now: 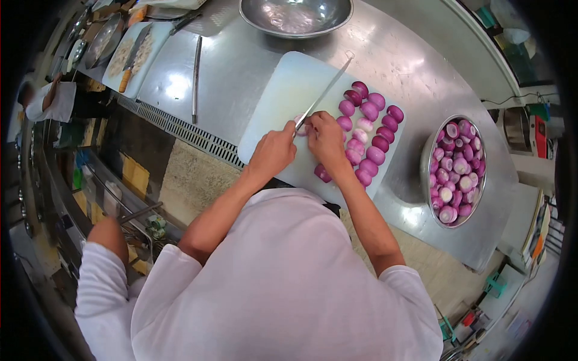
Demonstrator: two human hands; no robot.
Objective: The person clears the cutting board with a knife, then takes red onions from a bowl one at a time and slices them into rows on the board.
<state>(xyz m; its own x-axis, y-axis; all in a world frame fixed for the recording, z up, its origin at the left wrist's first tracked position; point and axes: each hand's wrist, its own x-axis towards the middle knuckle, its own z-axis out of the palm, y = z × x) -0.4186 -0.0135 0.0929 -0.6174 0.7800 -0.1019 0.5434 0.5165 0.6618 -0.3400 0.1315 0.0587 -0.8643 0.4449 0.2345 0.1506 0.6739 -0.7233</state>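
My left hand [274, 151] is closed around the handle of a knife [326, 91], its blade slanting up and to the right over the white cutting board [271, 96]. Fingers of my right hand [328, 143] are bent down beside the blade, gripping a red onion [300, 127] that shows only in part under the knife. Right of my hands, peeled red onion halves [374, 155] lie in rows on the board. One more onion piece [322, 173] rests below my right hand.
A metal bowl [425, 174] full of peeled red onions stands at the right on the steel table [397, 66]. Another metal bowl [244, 18] is at the back. A metal rod [197, 78] and a second board [158, 45] with a knife lie left. People in white stand at left.
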